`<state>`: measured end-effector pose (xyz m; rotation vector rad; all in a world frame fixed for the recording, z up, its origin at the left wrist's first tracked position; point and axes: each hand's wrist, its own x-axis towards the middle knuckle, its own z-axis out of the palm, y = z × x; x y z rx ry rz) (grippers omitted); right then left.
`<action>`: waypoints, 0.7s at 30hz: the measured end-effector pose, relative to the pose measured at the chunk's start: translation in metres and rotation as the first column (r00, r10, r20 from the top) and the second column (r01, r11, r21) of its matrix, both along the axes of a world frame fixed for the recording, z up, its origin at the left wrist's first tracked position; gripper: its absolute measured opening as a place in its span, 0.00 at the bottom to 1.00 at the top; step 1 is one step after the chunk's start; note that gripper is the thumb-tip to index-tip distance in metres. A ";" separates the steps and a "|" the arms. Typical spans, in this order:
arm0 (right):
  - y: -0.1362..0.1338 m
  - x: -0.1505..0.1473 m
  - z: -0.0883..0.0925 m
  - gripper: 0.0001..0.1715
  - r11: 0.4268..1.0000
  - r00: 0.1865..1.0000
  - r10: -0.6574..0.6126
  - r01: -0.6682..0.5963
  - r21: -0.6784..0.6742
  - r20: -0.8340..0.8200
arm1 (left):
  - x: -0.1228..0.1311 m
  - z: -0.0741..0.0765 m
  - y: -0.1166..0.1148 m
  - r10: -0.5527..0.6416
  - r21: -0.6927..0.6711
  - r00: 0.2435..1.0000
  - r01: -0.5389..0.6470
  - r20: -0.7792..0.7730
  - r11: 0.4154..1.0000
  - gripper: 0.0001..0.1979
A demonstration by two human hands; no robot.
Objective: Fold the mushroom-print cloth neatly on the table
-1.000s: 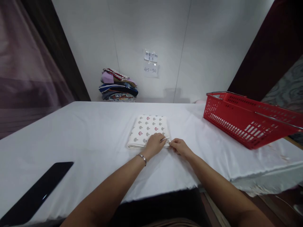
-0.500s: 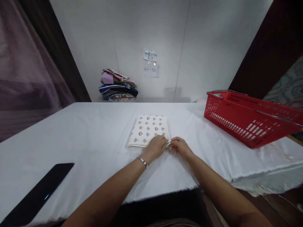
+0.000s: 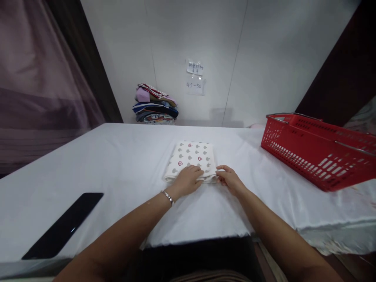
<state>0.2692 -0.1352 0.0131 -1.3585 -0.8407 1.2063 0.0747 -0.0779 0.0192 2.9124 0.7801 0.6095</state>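
Note:
A folded white cloth (image 3: 192, 154) printed with grey and red mushroom-like shapes lies on the white-covered table, its layered front edge toward me. Flat across that front edge rests my left hand (image 3: 188, 179), fingers stretched out and a silver bracelet on the wrist. My right hand (image 3: 230, 181) is at the cloth's front right corner, thumb and fingertips closed on the edge there. Part of the cloth's front edge is hidden under my left hand.
A red plastic basket (image 3: 308, 149) with metal handles stands on the right. Several folded fabrics (image 3: 155, 105) are piled by the back wall. A black flat object (image 3: 63, 225) lies at the left front. Two paper notes (image 3: 195, 84) hang on the wall.
My left hand has slid left along the cloth's front edge, away from the corner, and its fingers have flattened. My right hand stays by the right corner. The view has shifted slightly.

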 end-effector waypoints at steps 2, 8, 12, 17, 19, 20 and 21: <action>0.000 0.000 0.001 0.16 1.000 1.000 0.006 -0.005 -0.012 0.009 | -0.006 -0.001 0.001 0.026 0.006 1.000 -0.026 -0.007 1.000 0.13; -0.003 0.002 -0.001 0.19 1.000 0.999 -0.014 0.014 0.006 0.028 | -0.013 -0.002 0.000 0.047 0.020 0.999 -0.046 -0.026 0.999 0.11; -0.004 0.003 -0.004 0.20 0.999 1.000 -0.012 0.011 0.031 0.020 | -0.019 -0.002 0.005 0.092 0.038 0.995 -0.090 -0.032 0.995 0.12; -0.005 -0.002 -0.006 0.19 1.000 0.993 -0.005 0.008 -0.026 0.114 | -0.031 -0.004 0.014 0.211 0.098 0.975 -0.203 -0.073 0.974 0.17; -0.006 -0.005 -0.006 0.18 0.999 0.981 0.001 0.007 -0.042 0.197 | -0.039 -0.005 0.017 0.255 0.140 0.964 -0.243 -0.071 0.960 0.18; -0.006 -0.005 -0.006 0.17 0.999 0.970 0.005 0.005 -0.042 0.244 | -0.044 -0.006 0.018 0.271 0.156 0.960 -0.258 -0.068 0.953 0.18; -0.006 -0.006 -0.006 0.16 0.999 0.956 0.011 0.001 -0.040 0.292 | -0.049 -0.008 0.019 0.284 0.168 0.957 -0.270 -0.064 0.948 0.18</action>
